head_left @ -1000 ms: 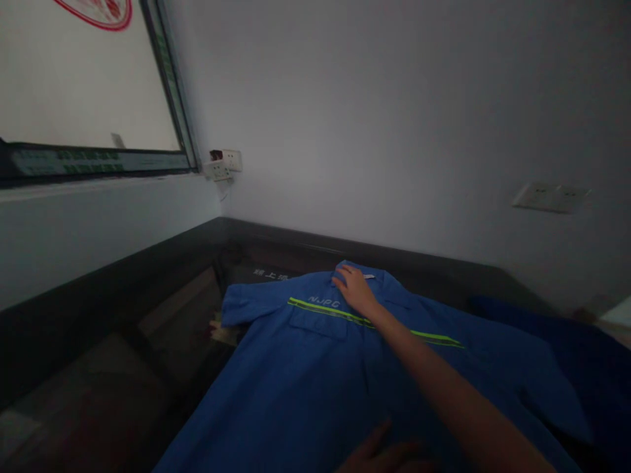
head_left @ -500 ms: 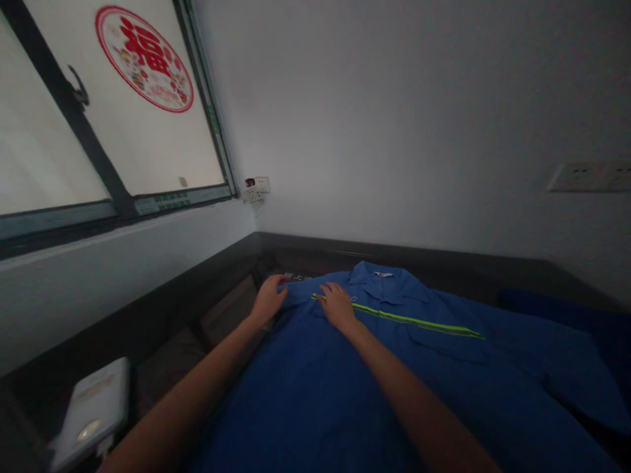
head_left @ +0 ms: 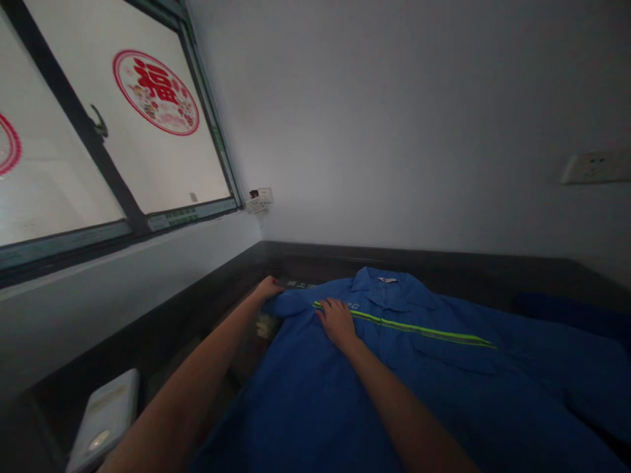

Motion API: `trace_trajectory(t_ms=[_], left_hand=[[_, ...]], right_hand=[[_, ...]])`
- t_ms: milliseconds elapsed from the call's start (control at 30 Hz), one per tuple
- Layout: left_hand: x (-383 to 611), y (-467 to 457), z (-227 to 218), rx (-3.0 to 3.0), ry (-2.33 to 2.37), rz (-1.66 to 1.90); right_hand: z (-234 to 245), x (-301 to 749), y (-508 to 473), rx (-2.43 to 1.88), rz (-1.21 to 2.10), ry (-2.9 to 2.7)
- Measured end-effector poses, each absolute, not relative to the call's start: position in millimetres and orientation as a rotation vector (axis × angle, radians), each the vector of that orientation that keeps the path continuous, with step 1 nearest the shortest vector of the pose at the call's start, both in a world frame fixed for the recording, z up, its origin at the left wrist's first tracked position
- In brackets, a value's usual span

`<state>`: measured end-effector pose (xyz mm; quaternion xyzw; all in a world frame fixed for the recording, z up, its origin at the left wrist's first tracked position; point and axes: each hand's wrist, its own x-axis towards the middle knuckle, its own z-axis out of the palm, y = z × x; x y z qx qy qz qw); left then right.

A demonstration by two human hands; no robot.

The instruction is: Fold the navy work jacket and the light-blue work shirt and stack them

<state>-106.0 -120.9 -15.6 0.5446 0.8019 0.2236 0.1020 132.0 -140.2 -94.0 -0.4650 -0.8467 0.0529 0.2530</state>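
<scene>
A blue work jacket (head_left: 305, 387) with a collar and a yellow-green stripe across the chest lies spread out in front of me. My left hand (head_left: 267, 288) pinches the edge of the sleeve on the left, its fingers closed on the cloth. Flat on the chest near the stripe's left end rests my right hand (head_left: 337, 322), palm down with the fingers extended. Its fingers partly cover the lettering above the stripe. The jacket's lower part runs out of view toward me.
A white box-like device (head_left: 106, 417) lies at the lower left on the dark surface (head_left: 217, 289). Dark blue fabric (head_left: 566, 315) is at the right. Behind are a wall with sockets (head_left: 259, 199) and a window with a red round sticker (head_left: 156, 92).
My left hand has gone from hovering at the sleeve to gripping its edge, drawing the sleeve out to the left. The right hand stays on the chest. The view has shifted slightly.
</scene>
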Motion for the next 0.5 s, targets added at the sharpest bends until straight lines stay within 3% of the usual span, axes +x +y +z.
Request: trace_trajectory(t_ms=[233,333,500], left_hand=[[-110,-119,23,2.082,2.068,0.996],[-113,-123,9,1.989,2.113,1.095],[-133,-129,-29,1.498,2.439,0.828]], right_hand=[[-92,135,-139,-1.242,0.192,-2.179],[-92,135,-139,-1.25,0.205,-2.169],[-93,135,-139,-1.275,0.223,-2.22]])
